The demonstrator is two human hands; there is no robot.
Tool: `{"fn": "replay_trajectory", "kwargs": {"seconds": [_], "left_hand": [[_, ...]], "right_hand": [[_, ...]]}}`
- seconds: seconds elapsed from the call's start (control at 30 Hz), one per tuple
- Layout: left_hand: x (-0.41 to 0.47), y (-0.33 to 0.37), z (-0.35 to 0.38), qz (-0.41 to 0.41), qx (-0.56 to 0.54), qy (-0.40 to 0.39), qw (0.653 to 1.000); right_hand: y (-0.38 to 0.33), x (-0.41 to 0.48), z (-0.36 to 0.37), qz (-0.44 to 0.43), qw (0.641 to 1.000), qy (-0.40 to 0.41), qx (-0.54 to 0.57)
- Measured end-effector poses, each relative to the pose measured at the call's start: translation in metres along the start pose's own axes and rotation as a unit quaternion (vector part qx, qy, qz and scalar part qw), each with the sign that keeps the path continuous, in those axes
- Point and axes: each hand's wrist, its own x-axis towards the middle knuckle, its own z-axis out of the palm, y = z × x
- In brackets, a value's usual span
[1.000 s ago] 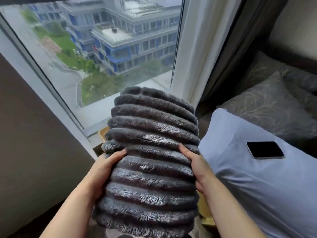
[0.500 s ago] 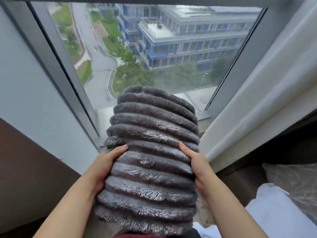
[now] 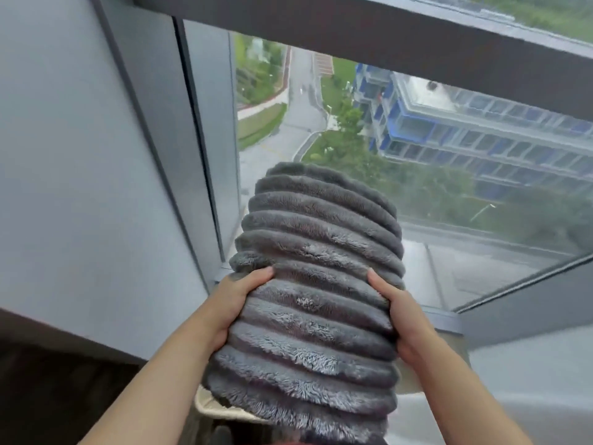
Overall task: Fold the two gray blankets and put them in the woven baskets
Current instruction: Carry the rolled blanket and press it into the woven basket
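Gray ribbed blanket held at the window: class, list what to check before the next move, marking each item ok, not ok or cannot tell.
1. Fold of the gray ribbed plush blanket, a compact bundle: ok.
2. Grip of the left hand on one side: ok.
3. Grip of the right hand on the opposite side: ok.
4. Position of the woven basket below: cannot tell; only a pale edge shows beneath the bundle.
5. Place of the second blanket: cannot tell, not in view.

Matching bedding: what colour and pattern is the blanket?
The blanket is gray with fluffy ribs, head view.
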Motion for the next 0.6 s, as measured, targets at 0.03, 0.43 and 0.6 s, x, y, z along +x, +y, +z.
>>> {"fn": "replay_trajectory", "kwargs": {"seconds": [0.03,0.43,0.6], "left_hand": [[0.007,-0.002,0.001,0.008,-0.017,0.028,0.999],[-0.035,-0.103,0.061,0.030,-0.251,0.427,0.868],[-0.085,-0.174,0.085,-0.014,-0.360,0.523,0.773]], "right_hand": [[-0.010,0.020,0.000,0.010,0.999,-0.026,-0.020],[-0.018,0.147,0.042,0.157,0.876,-0.371,-0.265],[0.038,0.125,0.066,0.200,0.790,-0.470,-0.338]]}}
